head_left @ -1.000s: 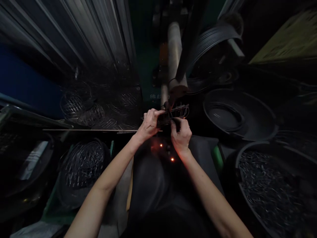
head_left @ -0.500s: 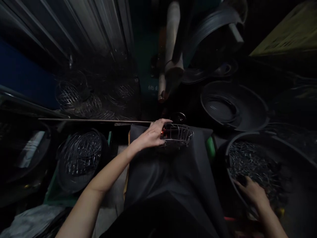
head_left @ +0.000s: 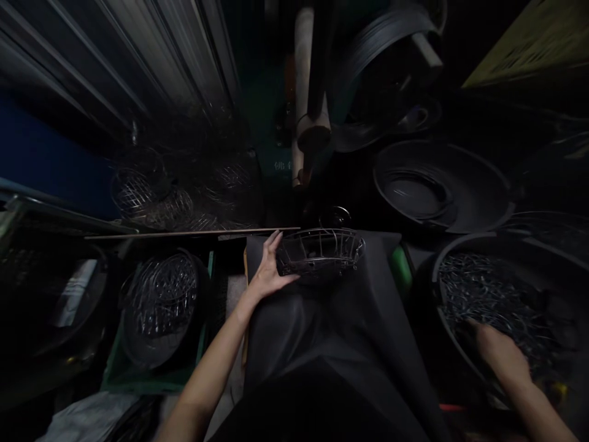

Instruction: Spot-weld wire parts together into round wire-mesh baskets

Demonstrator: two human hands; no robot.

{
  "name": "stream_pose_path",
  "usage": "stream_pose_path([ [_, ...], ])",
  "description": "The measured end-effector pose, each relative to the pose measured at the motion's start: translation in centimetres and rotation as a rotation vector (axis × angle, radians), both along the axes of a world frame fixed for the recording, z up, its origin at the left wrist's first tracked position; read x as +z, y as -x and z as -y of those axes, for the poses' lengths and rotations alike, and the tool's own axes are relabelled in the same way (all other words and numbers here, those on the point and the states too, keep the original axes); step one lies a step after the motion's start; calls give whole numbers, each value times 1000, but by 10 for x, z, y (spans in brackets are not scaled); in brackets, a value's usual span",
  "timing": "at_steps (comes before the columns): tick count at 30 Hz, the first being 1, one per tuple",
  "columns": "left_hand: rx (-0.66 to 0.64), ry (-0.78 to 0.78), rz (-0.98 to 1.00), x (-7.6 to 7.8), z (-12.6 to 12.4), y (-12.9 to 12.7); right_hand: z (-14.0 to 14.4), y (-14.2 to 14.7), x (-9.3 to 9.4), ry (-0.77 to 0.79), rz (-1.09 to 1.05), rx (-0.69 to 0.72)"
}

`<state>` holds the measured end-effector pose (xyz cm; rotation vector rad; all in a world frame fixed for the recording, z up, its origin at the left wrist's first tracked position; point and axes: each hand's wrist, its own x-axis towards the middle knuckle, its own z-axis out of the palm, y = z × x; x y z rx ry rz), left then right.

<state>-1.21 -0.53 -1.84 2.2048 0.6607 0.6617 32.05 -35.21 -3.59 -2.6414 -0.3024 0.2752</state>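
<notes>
The left hand (head_left: 269,270) sits just left of frame centre, with the forearm running down toward the lower middle of the frame. It holds the left end of a wire basket (head_left: 321,252): thumb under the near rim, fingers spread flat against the basket's left side. The wire basket rests upright on a dark apron (head_left: 331,319) over the person's lap, just above frame centre.

The right hand (head_left: 499,355) is at the lower right of the frame, reaching into a large black tub (head_left: 448,261) filled with small metal wire pieces (head_left: 488,301). The hand lies on the pieces with the fingers buried among them; whether it grips anything cannot be told.

Left of the left hand, at lower left, a round bin of finished wire baskets (head_left: 159,294) stands in a green crate (head_left: 151,383). More wire baskets (head_left: 151,196) are stacked at the middle left against a corrugated metal wall (head_left: 138,55). At upper centre, a machine arm with a cylindrical shaft (head_left: 304,86) points down toward the lap. To its right, at the upper right, sits a shallow black basin (head_left: 437,184).
</notes>
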Motion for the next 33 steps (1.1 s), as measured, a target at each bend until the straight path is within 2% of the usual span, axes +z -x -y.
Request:
stream_pose_path([
  [3,84,31,27,-10,-1,2,-8,5,8,135,-42,19],
  [6,128,113,66,-12,0,1,-12,1,5,163,96,-133],
  [9,120,87,75,2,-1,-2,-12,-10,-5,189,132,-325],
  [10,113,56,59,9,-3,-4,-12,-13,-8,184,133,-349],
  [15,-30,-59,-70,39,-13,-18,-20,-14,-14,86,163,-286],
  [18,-125,-141,-122,45,-13,-25,-23,-11,-3,-36,187,-251],
  [22,-133,-283,-188,47,-11,-29,-16,-12,26,-106,248,-265],
  [25,-164,-293,-209,55,-10,-30,-23,8,50,-204,311,-106],
  [28,-205,-293,-259,69,-4,-33,-47,48,62,-238,317,188],
  [31,-254,-273,-315,77,-3,-39,-70,81,46,-205,120,381],
  [33,-262,-271,-320,76,-5,-41,-82,94,27,-262,-8,369],
])
